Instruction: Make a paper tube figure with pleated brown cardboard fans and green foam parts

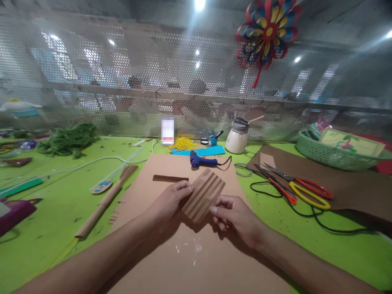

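Between my two hands is a striped card piece (pixel 203 197) in light and darker brown, tilted above a large tan paper sheet (pixel 196 269). My left hand (pixel 174 200) pinches its left edge, thumb on top. At its lower right edge, my right hand (pixel 232 214) grips it between thumb and fingers. Behind the card lies a blue glue gun (pixel 203 160) with a dark cord. A small bundle of dark brown strips (pixel 170 178) rests on the sheet, just beyond my left hand.
To the right lie scissors with red and yellow handles (pixel 309 195), brown paper (pixel 346 183) and a green basket (pixel 330 153). A white jar (pixel 237 139) stands behind. Leftward are a rolled paper brush (pixel 105 202), green shredded strips (pixel 69 139) and a purple tool (pixel 15 214).
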{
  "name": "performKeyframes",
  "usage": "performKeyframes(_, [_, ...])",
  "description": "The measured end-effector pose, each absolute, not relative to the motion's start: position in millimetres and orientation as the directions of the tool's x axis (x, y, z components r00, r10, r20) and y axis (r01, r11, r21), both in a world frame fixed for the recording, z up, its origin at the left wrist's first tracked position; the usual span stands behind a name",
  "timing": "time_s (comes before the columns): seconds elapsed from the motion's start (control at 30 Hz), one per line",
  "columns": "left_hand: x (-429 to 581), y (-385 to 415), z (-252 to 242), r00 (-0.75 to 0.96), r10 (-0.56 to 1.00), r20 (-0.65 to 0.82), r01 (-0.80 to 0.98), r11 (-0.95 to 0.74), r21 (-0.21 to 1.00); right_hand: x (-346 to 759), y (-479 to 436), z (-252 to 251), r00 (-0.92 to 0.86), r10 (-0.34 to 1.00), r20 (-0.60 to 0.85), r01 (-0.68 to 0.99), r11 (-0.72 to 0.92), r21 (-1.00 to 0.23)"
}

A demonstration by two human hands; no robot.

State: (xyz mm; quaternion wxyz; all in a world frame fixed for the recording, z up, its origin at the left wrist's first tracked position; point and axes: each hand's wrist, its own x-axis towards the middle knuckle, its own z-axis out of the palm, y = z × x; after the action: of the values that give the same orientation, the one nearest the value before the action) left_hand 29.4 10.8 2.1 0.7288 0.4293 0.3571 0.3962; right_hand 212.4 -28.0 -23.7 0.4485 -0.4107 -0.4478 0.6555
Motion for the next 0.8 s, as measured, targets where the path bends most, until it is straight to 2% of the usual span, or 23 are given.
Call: performKeyframes(0.8, [30.0, 9.2, -0.9, 0.562, 0.816, -0.137, -0.279, 0.343, 0.897, 213.4, -23.8, -29.0, -0.275, 0.954, -0.119, -0.220, -0.183, -0.958])
